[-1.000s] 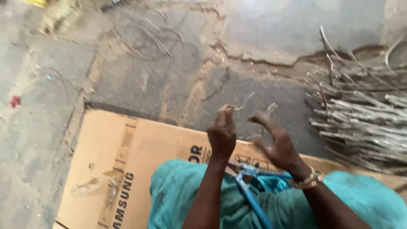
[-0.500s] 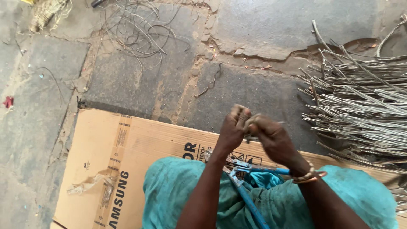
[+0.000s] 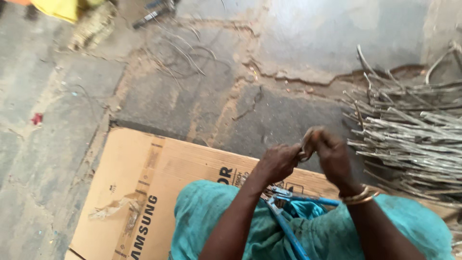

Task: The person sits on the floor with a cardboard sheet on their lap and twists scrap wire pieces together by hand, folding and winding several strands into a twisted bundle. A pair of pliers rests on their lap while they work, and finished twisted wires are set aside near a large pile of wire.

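Head view: both hands (image 3: 308,156) pinch a wire piece above cardboard (image 3: 144,183) on cracked stone floor (image 3: 231,96).

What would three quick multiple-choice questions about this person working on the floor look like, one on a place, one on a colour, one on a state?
1. Where does the pile of grey sticks lie?
A. on the person's right
B. on the cardboard
C. in the lap

2. What colour are the handles of the cutting tool in the lap?
A. red
B. blue
C. yellow

3. How are the left hand and right hand placed?
A. far apart
B. flat on the floor
C. close together, pinching a thin pale strand

Answers: 1 A, the pile fills the right edge on the stone floor. 2 B, the handles show blue against the teal cloth. 3 C, the fingers meet at the strand.
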The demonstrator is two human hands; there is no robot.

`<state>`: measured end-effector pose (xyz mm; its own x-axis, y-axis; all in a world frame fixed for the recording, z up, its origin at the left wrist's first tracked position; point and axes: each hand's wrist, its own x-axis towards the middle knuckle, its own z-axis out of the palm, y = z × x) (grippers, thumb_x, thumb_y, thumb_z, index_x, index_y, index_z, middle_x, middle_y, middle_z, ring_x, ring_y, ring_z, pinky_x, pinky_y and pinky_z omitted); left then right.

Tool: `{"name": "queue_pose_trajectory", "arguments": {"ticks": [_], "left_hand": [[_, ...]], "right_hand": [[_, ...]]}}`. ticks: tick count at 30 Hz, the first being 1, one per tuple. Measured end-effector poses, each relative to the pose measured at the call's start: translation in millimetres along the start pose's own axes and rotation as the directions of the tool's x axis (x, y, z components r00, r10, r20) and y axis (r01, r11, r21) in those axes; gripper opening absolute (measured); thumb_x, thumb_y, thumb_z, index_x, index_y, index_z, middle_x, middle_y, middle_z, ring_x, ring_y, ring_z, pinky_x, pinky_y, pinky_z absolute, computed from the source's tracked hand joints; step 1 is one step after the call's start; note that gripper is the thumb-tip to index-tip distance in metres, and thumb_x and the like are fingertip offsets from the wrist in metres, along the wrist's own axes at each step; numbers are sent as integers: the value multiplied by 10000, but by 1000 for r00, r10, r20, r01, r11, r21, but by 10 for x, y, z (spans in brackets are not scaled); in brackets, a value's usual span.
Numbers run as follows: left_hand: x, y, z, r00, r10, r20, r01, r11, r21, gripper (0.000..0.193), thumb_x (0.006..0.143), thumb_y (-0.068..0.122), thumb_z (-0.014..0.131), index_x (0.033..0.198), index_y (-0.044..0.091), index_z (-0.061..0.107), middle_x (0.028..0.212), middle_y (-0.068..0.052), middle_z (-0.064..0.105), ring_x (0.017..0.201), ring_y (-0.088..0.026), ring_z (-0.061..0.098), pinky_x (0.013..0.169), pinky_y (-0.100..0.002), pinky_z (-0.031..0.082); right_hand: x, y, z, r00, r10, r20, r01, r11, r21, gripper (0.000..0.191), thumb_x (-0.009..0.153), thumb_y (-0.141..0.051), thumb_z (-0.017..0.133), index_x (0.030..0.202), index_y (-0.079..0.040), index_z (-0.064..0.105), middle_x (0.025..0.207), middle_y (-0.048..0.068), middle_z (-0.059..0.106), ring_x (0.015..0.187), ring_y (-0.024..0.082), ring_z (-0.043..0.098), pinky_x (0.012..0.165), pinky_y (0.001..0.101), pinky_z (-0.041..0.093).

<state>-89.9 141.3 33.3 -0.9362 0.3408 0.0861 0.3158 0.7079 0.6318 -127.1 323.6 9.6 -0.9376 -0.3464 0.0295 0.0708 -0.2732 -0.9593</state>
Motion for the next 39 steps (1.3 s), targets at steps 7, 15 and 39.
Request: {"name": "queue_pose_trajectory", "arguments": {"ticks": [7, 15, 39], "left_hand": [[-198, -99, -1, 874, -429, -226, 308, 851, -424, 232, 1023, 281, 558, 996, 52, 583, 736, -148, 650, 630, -356, 640, 598, -504, 503], [-292, 385, -49, 598, -657, -460, 408, 743, -530, 487, 1066, 426, 448, 859, 32, 645, 746, -131, 711, 711, -321, 719, 682, -467, 530], [-968, 730, 35, 810, -351, -469, 164, 904, -394, 320, 1023, 299, 587, 1090, 4, 691, 828, -123, 706, 672, -278, 680, 576, -402, 547]], "right_hand": [[-429, -207, 490, 834, -284, 472, 523, 678, -516, 105, 950, -160, 645, 924, -75, 701, 952, 58, 693, 927, 205, 635, 873, 385, 514], [-575, -805, 660, 861, -427, 277, 508, 758, -410, 244, 963, -117, 629, 1191, -36, 661, 1309, 136, 649, 1247, 278, 616, 993, 409, 509], [-336, -559, 95, 856, -494, -154, 459, 863, -212, 145, 1042, 15, 617, 1164, 49, 689, 1198, 135, 673, 1084, 215, 720, 945, 347, 648]]}}
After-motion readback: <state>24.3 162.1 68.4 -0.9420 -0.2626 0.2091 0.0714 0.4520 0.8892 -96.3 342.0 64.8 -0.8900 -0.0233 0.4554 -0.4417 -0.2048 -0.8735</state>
